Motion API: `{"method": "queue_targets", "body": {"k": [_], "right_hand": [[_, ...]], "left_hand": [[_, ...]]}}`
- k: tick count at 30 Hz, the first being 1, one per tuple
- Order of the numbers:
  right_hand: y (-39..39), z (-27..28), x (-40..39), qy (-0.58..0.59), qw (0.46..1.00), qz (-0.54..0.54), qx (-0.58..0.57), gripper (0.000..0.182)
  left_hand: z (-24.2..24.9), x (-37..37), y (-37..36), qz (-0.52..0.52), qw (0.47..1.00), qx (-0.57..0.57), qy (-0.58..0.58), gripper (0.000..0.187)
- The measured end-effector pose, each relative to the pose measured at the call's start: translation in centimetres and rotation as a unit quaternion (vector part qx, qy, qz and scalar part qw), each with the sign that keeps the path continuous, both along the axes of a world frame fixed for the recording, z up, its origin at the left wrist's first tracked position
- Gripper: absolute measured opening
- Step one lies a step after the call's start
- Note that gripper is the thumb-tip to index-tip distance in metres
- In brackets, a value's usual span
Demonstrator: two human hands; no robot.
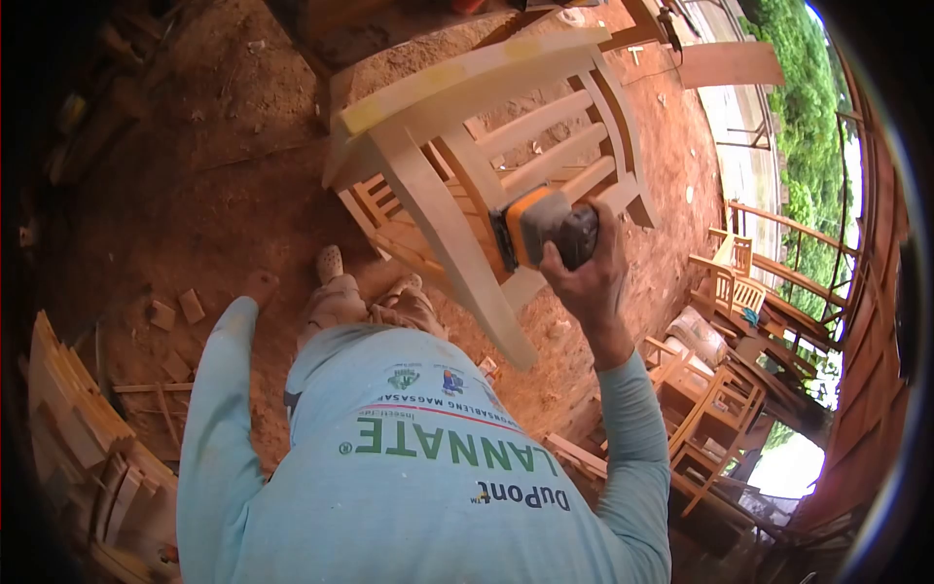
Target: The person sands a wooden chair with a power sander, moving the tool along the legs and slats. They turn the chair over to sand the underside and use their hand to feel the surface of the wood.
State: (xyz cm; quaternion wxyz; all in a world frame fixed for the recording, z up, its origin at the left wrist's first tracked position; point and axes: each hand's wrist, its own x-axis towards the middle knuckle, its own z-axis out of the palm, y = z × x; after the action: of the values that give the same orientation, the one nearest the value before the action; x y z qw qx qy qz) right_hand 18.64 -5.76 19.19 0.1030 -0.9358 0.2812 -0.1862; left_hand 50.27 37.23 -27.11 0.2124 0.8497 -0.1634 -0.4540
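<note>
My right hand (589,277) is wrapped round the dark knob of an orange and black power sander (538,222). The sander's pad sits against a pale wooden rail of a slatted chair frame (423,180). Curved, unpainted pieces make up the frame, which stands tilted in front of my legs, with more slats showing inside it. At the left, my left hand (261,284) hangs low beside my body, apart from the chair. It blends into the brown ground, and its fingers are too unclear to make out.
Small wood blocks (192,306) lie on the dirt floor near my feet. Stacked curved boards (78,409) stand at the lower left. Wooden chairs (736,255) and a shelf-like frame (715,419) are at the right, with a reddish board (730,64) at the upper right.
</note>
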Motion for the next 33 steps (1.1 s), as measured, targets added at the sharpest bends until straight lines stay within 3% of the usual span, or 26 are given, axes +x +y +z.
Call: {"method": "queue_targets", "body": {"k": [2, 9, 17, 20, 27, 29, 33], "right_hand": [[-0.4, 0.1, 0.9, -0.008, 1.000, 0.006, -0.006, 0.079], [-0.9, -0.3, -1.0, -0.012, 0.999, 0.044, -0.012, 0.082], [-3.1, -1.3, -3.5, -0.058, 0.996, 0.049, -0.055, 0.079], [-3.9, -1.7, -3.6, -0.084, 0.993, 0.066, -0.047, 0.077], [-5.2, -1.4, -6.0, -0.127, 0.990, 0.051, -0.019, 0.075], [-5.1, -1.9, -6.9, -0.146, 0.987, 0.068, -0.025, 0.077], [-2.6, -2.5, -6.3, -0.152, 0.985, 0.080, -0.024, 0.077]], "left_hand": [[1.1, 0.3, -1.0, -0.047, 0.999, 0.011, -0.017, 0.039], [3.5, -2.8, -0.2, 0.035, 0.996, -0.028, -0.083, 0.038], [3.8, -14.6, 6.2, 0.083, 0.990, 0.041, -0.109, 0.042], [1.5, -18.9, 10.3, 0.096, 0.992, 0.048, -0.067, 0.045], [2.4, -26.3, 15.7, 0.160, 0.975, 0.150, -0.021, 0.051], [4.7, -26.8, 14.9, 0.189, 0.966, 0.174, 0.007, 0.052], [1.5, -24.7, 15.4, 0.154, 0.978, 0.136, 0.026, 0.052]]}}
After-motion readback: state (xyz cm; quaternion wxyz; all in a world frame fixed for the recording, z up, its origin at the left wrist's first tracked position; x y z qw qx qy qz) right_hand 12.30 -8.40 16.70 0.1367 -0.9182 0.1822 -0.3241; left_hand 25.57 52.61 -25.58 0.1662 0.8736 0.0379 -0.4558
